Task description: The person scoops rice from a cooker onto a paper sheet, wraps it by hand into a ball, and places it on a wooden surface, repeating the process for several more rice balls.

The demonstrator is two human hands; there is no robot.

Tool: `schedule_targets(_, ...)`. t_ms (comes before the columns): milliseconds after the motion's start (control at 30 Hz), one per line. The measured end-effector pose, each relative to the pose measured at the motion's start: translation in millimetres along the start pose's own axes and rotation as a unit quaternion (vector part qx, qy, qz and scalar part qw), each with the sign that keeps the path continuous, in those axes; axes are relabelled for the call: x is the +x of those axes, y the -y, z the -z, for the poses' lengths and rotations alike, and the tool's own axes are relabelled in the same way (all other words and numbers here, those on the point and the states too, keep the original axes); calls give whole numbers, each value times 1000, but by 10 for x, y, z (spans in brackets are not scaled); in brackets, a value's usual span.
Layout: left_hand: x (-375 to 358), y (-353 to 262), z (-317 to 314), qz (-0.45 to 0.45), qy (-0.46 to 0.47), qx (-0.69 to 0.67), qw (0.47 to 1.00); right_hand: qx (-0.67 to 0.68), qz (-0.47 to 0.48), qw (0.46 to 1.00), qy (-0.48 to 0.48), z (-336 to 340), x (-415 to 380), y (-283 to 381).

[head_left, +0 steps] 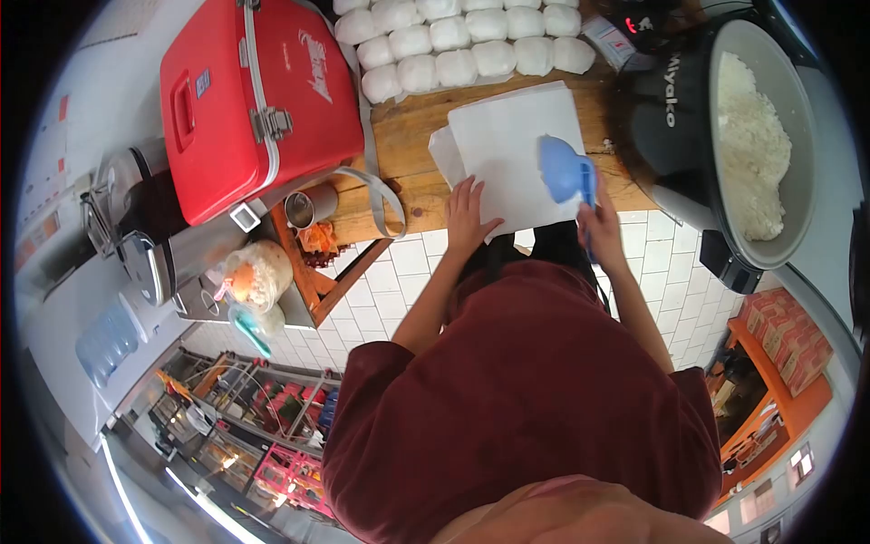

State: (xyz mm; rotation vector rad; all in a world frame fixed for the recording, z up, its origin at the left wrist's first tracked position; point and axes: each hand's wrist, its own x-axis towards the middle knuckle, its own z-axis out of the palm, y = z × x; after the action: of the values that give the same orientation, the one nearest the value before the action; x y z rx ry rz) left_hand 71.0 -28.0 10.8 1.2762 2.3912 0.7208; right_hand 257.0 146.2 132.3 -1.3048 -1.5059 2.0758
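My right hand (602,232) is closed round the handle of a blue rice scoop (562,170), whose rounded bowl is over a stack of white paper sheets (514,120). On the near left edge of that stack rests my left hand (466,219), fingers spread and thumb apart. To the right, a large black rice cooker (664,136) marked Miyako holds a mound of white rice (750,150). Behind the paper, several rows of white wrapped bundles (450,68) sit side by side on the wooden table (412,127).
A red cooler box (313,127) stands to the left, its grey strap (388,195) looping over the table edge. Beside it are a metal cup (311,207) and a clear bag (260,275) of pale food. A small white-and-red packet (609,41) lies near the cooker.
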Motion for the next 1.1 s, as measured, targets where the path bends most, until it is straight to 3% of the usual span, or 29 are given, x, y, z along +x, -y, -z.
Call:
schedule_targets(33,84,79,15,-75,25,20,997,-2,-5,1000,4,-74,211,-410)
schedule_targets(67,169,152,36,-68,28,18,997,-310,147,939,-19,-131,418,-888)
schedule_targets(100,251,223,44,-56,61,46,995,-579,283,764,-36,-131,526,-1163)
schedule_targets(133,263,269,25,-46,94,73,992,-581,279,764,-30,-83,537,-1168)
schedule_targets(200,266,322,-3,-41,97,81,991,-682,236,691,28,37,656,-1070)
schedule_targets(233,244,328,-24,-36,100,90,990,-701,207,683,10,93,737,-1023)
schedule_targets(300,139,346,-11,-36,110,90,989,-654,192,730,-52,-186,641,-1172)
schedule_targets(333,245,341,-34,-43,95,90,990,-657,194,727,-54,-127,694,-1201)
schedule_targets(400,290,336,-50,-40,96,91,990,-651,322,687,-23,61,663,-1294)
schedule_targets(433,244,340,-49,-37,100,96,990,-703,200,683,8,125,734,-1172)
schedule_targets(500,156,311,-28,-29,116,93,988,-667,173,724,-31,-92,675,-1144)
schedule_targets(567,331,318,-39,-29,108,96,989,-672,268,690,6,-40,554,-1314)
schedule_targets(633,234,323,-44,-47,90,92,991,-686,170,707,22,159,640,-1214)
schedule_targets(700,164,312,-54,-39,102,89,990,-669,132,732,-8,-90,630,-1001)
schedule_targets(867,192,284,11,-37,126,103,986,-671,241,700,42,34,402,-843)
schedule_targets(1000,160,264,144,-18,131,148,980,-605,394,692,12,199,49,44)
schedule_targets(1067,125,263,185,-16,131,161,978,-597,386,695,-102,587,-291,378)
schedule_targets(1100,107,259,197,-6,136,175,975,-562,442,668,-208,800,-428,587)
